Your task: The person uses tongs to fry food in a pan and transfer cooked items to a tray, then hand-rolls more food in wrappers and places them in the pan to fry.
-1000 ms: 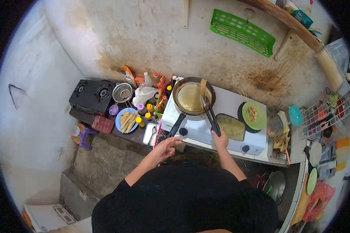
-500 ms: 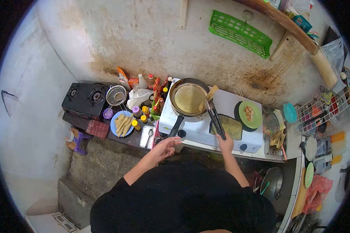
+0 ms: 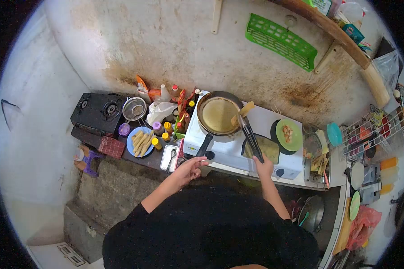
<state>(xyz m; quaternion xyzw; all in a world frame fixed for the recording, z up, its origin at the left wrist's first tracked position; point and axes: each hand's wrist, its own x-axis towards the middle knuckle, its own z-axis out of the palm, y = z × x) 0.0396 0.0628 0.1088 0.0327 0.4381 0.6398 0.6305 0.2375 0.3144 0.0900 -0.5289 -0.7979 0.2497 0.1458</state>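
My right hand [image 3: 264, 166] is closed around black-handled tongs [image 3: 252, 140], which point away from me. At their tips is a folded, golden-brown piece of food [image 3: 243, 112], held at the right rim of the frying pan [image 3: 217, 115]. Shiny yellowish liquid covers the pan's bottom. The pan sits on the left side of a white stove [image 3: 229, 148], its black handle [image 3: 204, 145] toward me. My left hand [image 3: 188, 172] is empty with fingers apart, just below that handle and close to the stove's left knob [image 3: 209, 155].
A light-green plate [image 3: 290, 142] with bits of food stands on the stove's right. Pale rolls [image 3: 142, 144] lie on a blue plate [image 3: 132, 150] at left, among sauce bottles [image 3: 156, 143]. Further left is a black stove [image 3: 96, 114]. A wire rack [image 3: 375, 132] stands right.
The tongs' tips and the folded food piece have shifted slightly right, and the piece now looks shorter and turned. My left hand stays near the pan handle. The view has shifted slightly.
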